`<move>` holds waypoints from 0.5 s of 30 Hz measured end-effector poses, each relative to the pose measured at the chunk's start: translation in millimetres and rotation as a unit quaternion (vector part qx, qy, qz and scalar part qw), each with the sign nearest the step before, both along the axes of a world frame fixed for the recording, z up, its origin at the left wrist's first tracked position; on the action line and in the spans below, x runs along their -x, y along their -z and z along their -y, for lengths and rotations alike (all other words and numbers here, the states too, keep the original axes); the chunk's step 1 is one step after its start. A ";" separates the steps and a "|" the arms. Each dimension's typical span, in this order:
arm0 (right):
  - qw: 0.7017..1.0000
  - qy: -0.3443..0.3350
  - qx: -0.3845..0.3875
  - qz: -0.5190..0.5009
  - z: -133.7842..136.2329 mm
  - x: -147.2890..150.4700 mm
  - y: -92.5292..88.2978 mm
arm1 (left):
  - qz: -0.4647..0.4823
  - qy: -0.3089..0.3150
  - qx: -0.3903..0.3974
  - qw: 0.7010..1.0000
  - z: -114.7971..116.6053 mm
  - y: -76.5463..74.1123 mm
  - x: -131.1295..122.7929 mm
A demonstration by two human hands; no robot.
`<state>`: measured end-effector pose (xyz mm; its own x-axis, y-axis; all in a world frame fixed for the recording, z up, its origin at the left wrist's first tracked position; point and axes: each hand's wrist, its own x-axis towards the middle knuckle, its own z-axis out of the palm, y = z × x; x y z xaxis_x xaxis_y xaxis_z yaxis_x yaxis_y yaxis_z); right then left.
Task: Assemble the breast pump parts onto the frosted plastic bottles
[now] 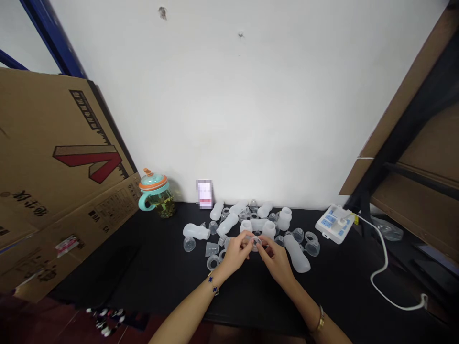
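Between my two hands is a small clear plastic ring [256, 244], held at the middle of the black table. My left hand [236, 249] grips its left side with thumb and fingers. On its right side, the fingers of my right hand [274, 257] close on the same ring. Fingers cover part of it, so its exact shape is hard to make out. Just beyond stand white baby bottles [268, 230] with open necks. One more bottle [297, 254] lies right of my right hand. Loose rings [213, 262] and a clear cap [212, 249] lie left of my left hand.
Behind the parts, a phone-like screen [205, 194] leans on the wall. A teal lidded jug [158, 196] stands back left beside a large cardboard box [64, 167]. At right, a white power strip [333, 223] trails a white cable [385, 260] near a dark shelf frame.
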<state>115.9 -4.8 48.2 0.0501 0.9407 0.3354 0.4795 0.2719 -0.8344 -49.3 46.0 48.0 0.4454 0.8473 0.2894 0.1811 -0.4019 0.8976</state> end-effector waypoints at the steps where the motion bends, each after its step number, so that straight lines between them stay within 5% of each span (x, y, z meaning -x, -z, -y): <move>1: 1.000 0.000 -0.002 0.002 0.3 0.1 -0.7 | 0.000 -0.001 0.000 1.000 -0.1 0.5 0.0; 15: 1.000 -0.002 -0.010 0.018 0.8 1.0 -4.0 | -0.011 -0.014 -0.015 1.000 -0.1 1.5 0.2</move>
